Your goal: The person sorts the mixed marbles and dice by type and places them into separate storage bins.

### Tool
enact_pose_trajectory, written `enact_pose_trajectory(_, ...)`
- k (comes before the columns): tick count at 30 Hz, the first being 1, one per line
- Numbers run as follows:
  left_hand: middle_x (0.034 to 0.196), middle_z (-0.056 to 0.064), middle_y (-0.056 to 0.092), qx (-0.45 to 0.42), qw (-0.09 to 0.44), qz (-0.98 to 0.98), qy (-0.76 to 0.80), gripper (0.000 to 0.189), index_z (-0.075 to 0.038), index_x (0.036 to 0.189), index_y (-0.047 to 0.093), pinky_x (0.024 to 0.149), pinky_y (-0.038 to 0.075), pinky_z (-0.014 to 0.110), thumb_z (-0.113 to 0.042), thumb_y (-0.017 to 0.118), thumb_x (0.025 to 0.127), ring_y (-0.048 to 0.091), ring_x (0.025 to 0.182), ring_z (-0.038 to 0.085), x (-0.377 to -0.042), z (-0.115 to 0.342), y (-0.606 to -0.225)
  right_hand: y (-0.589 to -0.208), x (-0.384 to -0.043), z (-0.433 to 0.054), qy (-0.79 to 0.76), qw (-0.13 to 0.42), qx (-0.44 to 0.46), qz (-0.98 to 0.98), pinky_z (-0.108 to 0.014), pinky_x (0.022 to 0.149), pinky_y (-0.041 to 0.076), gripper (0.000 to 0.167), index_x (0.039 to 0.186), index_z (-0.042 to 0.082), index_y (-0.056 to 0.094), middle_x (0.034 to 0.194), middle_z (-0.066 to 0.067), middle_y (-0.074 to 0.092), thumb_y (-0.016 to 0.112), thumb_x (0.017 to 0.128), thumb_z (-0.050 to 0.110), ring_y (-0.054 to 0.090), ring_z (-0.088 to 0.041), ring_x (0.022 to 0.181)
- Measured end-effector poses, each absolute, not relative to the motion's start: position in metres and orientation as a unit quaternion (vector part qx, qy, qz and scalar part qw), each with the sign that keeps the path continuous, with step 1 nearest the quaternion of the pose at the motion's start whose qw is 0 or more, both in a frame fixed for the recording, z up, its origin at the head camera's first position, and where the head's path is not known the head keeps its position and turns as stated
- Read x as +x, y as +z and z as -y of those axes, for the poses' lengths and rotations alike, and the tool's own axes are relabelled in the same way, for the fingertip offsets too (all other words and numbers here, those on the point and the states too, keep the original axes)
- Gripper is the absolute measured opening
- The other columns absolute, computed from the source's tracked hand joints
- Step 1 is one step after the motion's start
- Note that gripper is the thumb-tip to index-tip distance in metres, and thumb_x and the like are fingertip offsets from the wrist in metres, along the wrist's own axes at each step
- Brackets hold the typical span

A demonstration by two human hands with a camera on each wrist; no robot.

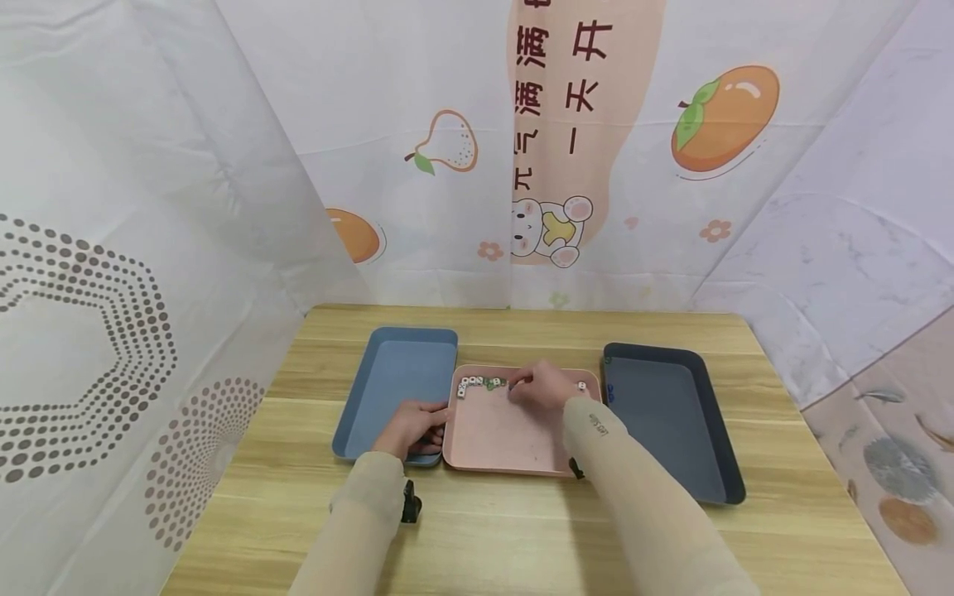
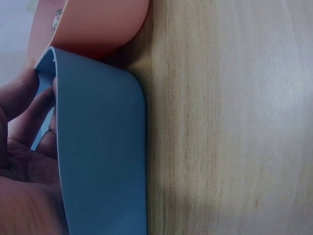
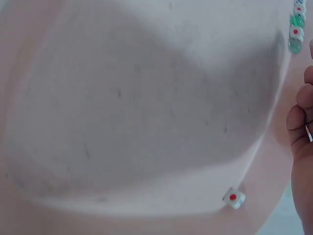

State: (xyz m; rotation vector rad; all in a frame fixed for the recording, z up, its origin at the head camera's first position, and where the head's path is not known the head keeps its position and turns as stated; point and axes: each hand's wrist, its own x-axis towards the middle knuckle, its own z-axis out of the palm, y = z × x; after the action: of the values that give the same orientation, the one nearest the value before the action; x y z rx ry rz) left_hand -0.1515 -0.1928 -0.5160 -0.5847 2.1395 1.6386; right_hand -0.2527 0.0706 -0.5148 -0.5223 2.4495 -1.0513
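Note:
My left hand (image 1: 413, 429) is where the blue tray (image 1: 360, 372) meets the pink tray (image 1: 492, 439). Its thumb and fingers grip the adjoining rims, some fingers curled inside the blue tray. Along the pink tray's far wall runs a row of white dice (image 1: 472, 382) and green translucent pieces (image 1: 489, 383). At the right end of that row, my right hand (image 1: 542, 385) has its fingertips pinched together, a small dark piece just showing at them; the fingers hide most of it. A lone white die (image 3: 234, 198) with a red dot lies in the far right corner.
A dark blue tray (image 1: 663, 414) stands close by on the right, with a few small blue pieces (image 1: 611, 393) near its left wall. All three trays rest on a wood-grain table (image 1: 477, 538). Printed cloths (image 1: 417, 74) hang behind and at the sides.

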Motion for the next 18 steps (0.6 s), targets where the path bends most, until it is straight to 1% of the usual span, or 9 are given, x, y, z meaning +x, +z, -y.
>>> enact_pose_trajectory(2,0.074,0.008,0.064,-0.209,0.190,-0.761,0.584,0.041,-0.012,0.139,0.066,0.058,0.057,0.032,-0.024,0.068,0.100,0.060,0.061,0.017,-0.152,0.193,-0.516,-0.512,-0.255,-0.075,-0.385,0.212,-0.179,-0.880,-0.037,0.087,0.052,0.018,0.110,0.014,0.081,0.112,-0.001,0.074,0.076,0.093,0.017,0.061,-0.016,0.096)
enact_pose_trajectory(7,0.074,0.007,0.064,-0.211,0.190,-0.762,0.582,0.041,-0.012,0.139,0.066,0.058,0.057,0.032,-0.024,0.068,0.100,0.060,0.061,0.016,-0.151,0.192,-0.515,-0.508,-0.261,-0.089,-0.388,0.195,-0.181,-0.882,-0.034,0.082,0.053,0.018,0.112,0.010,0.080,0.110,-0.005,0.075,0.073,0.095,0.013,0.063,-0.017,0.093)
enact_pose_trajectory(14,0.075,0.008,0.064,-0.209,0.185,-0.764,0.582,0.040,-0.010,0.138,0.067,0.057,0.057,0.032,-0.024,0.069,0.100,0.060,0.061,0.017,-0.150,0.191,-0.514,-0.502,-0.268,-0.110,-0.380,0.181,-0.157,-0.893,-0.033,0.077,0.052,0.019,0.112,0.014,0.080,0.108,-0.005,0.073,0.074,0.095,0.020,0.061,-0.019,0.091)
enact_pose_trajectory(18,0.074,0.008,0.064,-0.210,0.185,-0.763,0.583,0.040,-0.010,0.138,0.066,0.057,0.057,0.032,-0.023,0.069,0.100,0.060,0.060,0.016,-0.150,0.191,-0.515,-0.498,-0.270,-0.124,-0.377,0.171,-0.138,-0.900,-0.033,0.072,0.050,0.020,0.114,0.013,0.079,0.106,-0.007,0.070,0.072,0.097,0.020,0.058,-0.020,0.086)
